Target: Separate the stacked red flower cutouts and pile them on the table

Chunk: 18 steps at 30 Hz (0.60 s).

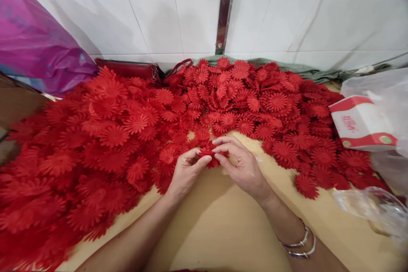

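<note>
A red artificial flower (pixel 208 153) with narrow petals is held between my two hands, just above the table (pixel 219 216). My left hand (pixel 190 169) pinches its left side between thumb and bent fingers. On the other side, the thumb and fingertips of my right hand (pixel 242 165) close on the petals. Fingers cover part of the flower, so its centre is hard to make out. Behind and to the left of my hands spreads a big heap of similar red flowers (pixel 114 136). Smaller, stacked-looking red flowers (pixel 277 102) lie behind and to the right.
A red purse (pixel 127 69) lies behind the heap, against the tiled wall (pixel 146 8). At the left stand a purple bag (pixel 41 38) and a cardboard box (pixel 19 104). On the right are a white-and-red box (pixel 363 121) and clear plastic packaging (pixel 372 208).
</note>
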### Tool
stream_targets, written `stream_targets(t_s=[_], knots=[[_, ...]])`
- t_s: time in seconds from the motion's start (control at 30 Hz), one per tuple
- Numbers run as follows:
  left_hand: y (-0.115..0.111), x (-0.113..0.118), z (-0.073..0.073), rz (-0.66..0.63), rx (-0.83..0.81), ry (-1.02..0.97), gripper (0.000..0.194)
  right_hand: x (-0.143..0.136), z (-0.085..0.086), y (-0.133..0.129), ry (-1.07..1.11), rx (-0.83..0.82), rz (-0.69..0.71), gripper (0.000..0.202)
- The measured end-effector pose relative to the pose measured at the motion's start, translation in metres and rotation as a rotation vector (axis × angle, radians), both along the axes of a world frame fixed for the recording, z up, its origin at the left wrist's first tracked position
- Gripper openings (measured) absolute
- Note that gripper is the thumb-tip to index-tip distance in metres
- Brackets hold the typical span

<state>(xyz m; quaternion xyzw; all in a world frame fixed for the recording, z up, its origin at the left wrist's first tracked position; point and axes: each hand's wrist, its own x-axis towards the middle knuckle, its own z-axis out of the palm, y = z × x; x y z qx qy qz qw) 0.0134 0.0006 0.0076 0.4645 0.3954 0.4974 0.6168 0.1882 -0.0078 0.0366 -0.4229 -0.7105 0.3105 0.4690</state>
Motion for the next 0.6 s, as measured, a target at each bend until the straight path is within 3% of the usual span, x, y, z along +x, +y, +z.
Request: stream_targets(t_s=[0.23, 0.4, 0.6], knots=[[-0.002, 0.002, 0.003, 0.049, 0.015, 0.049, 0.034, 0.000, -0.007, 0.003, 0.156, -0.066, -0.158, 0.011], [-0.002, 0.001, -0.002, 0.141, -0.023, 0.027, 0.035, 0.011, -0.014, 0.011, 0.311, -0.151, -0.363, 0.015], [-0.001, 0.002, -0.009, 0.127, -0.057, -0.036, 0.024, 0.010, -0.017, 0.012, 0.036, 0.022, -0.432, 0.014]])
